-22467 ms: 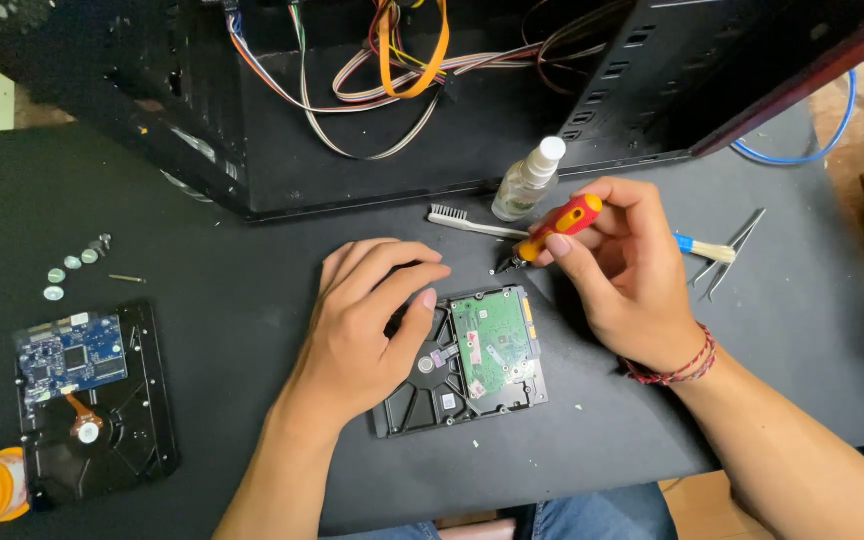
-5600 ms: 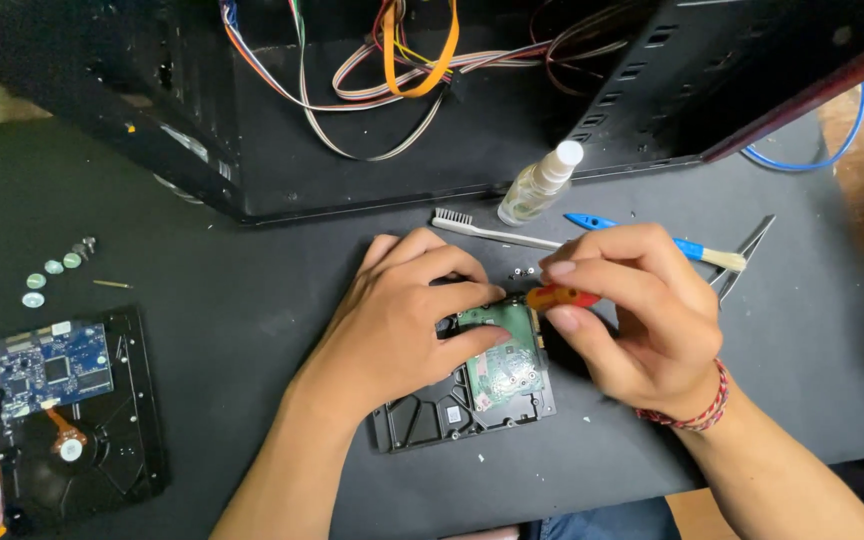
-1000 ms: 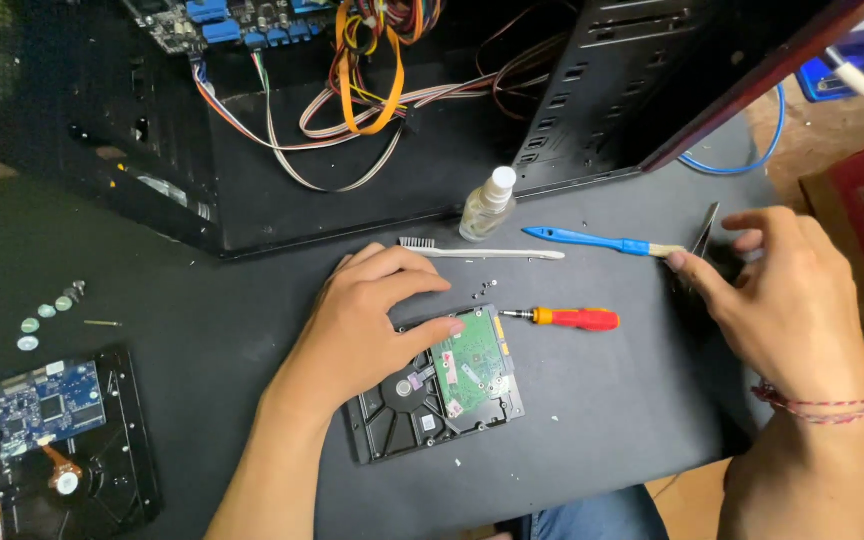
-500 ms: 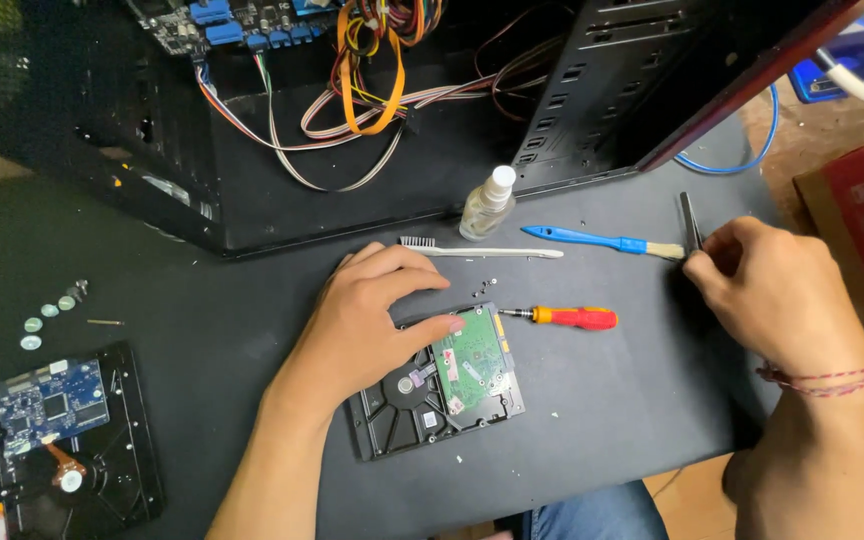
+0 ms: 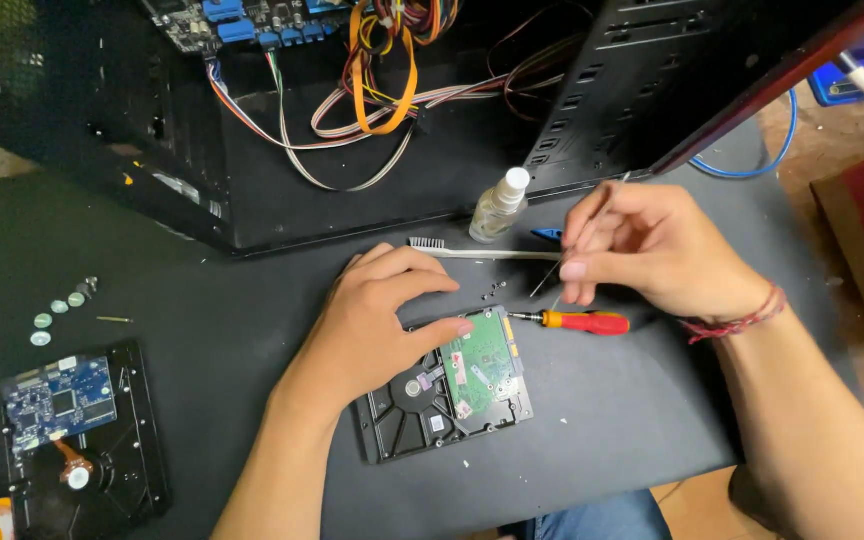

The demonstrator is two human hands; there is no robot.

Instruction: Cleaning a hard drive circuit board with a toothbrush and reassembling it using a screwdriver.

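A: What lies at the far left of the black table [image 5: 202,330]?

B: A second hard drive [image 5: 82,440] with a blue circuit board on it, near the table's left edge. Just above it sit a few small round washers [image 5: 52,315] and a screw.

A: And the left hand [image 5: 372,325]?

B: It rests palm down on the hard drive [image 5: 447,395] in the middle of the table. The fingers are spread and slightly bent, thumb tip pressing the green circuit board [image 5: 482,365]; it grips nothing, only steadies the drive.

A: What is behind it?

B: An open black computer case [image 5: 352,130] with coloured cables, and in front of it a white toothbrush [image 5: 482,253] lying flat, with a small clear spray bottle [image 5: 500,205] standing just beside it.

A: And to the right?

B: A red-handled screwdriver [image 5: 582,321] lies on the table, tip touching the drive's upper right corner. Above it the right hand [image 5: 652,250] hovers, fingers closed in a pinch on thin metal tweezers [image 5: 552,275], whose tips point down toward tiny screws near the drive. A red cord bracelet circles that wrist.
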